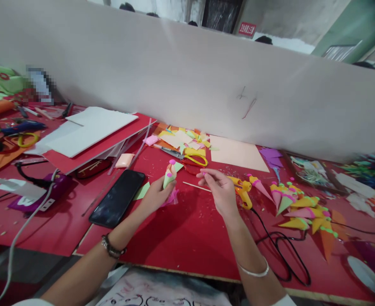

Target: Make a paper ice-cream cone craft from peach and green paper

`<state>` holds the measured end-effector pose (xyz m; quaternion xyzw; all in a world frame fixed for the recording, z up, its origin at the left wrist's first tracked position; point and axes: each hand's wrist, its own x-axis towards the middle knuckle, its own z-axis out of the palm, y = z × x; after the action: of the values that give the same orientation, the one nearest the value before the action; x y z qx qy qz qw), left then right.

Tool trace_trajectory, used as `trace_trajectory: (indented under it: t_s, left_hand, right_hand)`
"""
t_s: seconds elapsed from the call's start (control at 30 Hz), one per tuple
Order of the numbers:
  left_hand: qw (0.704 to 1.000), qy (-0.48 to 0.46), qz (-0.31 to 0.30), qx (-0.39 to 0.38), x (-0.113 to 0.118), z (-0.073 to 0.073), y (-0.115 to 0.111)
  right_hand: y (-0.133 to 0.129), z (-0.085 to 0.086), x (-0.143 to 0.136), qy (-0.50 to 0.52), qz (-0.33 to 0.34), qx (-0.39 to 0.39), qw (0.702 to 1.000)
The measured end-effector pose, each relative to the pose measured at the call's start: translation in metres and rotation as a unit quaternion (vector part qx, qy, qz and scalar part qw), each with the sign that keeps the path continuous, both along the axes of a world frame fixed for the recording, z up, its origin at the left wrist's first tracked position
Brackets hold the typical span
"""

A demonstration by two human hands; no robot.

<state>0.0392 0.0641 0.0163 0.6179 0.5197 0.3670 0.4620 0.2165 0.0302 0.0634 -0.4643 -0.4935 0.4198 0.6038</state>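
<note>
My left hand [158,191] is wrapped round a small pale green paper cone [170,175] with pink dots at its open top. To its right, my right hand [217,187] is raised over the table with thumb and fingertips pinched together on a tiny pink bit [204,172]. A thin wooden stick [196,186] lies on the red tabletop between the hands. Just right of my right hand rests a yellow glue gun [243,191]. Beneath my left hand is some pink netting [172,198], and a piece of light green paper [142,191] is beside it.
Finished-looking paper cones [297,204] are heaped at the right. Yellow-handled scissors [193,159] and paper scraps [184,139] lie ahead. A black phone [117,199] is at the left, near a purple power strip [43,195]. A black cord [273,242] loops at the right; a white partition [187,80] stands behind.
</note>
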Motion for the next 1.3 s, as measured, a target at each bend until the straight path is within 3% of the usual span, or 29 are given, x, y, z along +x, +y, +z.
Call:
trace_trajectory:
  t_s: [0.17,0.37,0.67,0.87,1.13,1.3]
  left_hand:
    - [0.989,-0.09,-0.1,-0.064,0.033,0.02,-0.007]
    - [0.978,-0.126,-0.132,-0.103,0.061,0.005,-0.013]
    - [0.98,-0.14,-0.089,-0.106,0.036,-0.025,0.016]
    - [0.979,-0.151,-0.08,-0.11,0.033,-0.032,0.018]
    - [0.973,-0.152,-0.145,-0.092,0.029,-0.017,0.012]
    - [0.975,-0.132,-0.164,-0.073,0.031,-0.016,0.005]
  right_hand:
    - [0.004,-0.011,0.005,0.007,0.033,-0.024,0.999]
    - [0.003,-0.025,0.016,0.004,0.042,-0.054,0.998]
    - [0.004,-0.064,0.013,0.131,0.071,-0.137,0.979]
    - [0.002,-0.07,0.005,0.206,0.088,-0.198,0.954]
    - [0.0,-0.067,0.006,0.112,0.058,-0.211,0.969]
    - [-0.001,-0.065,0.004,0.041,0.033,-0.163,0.985]
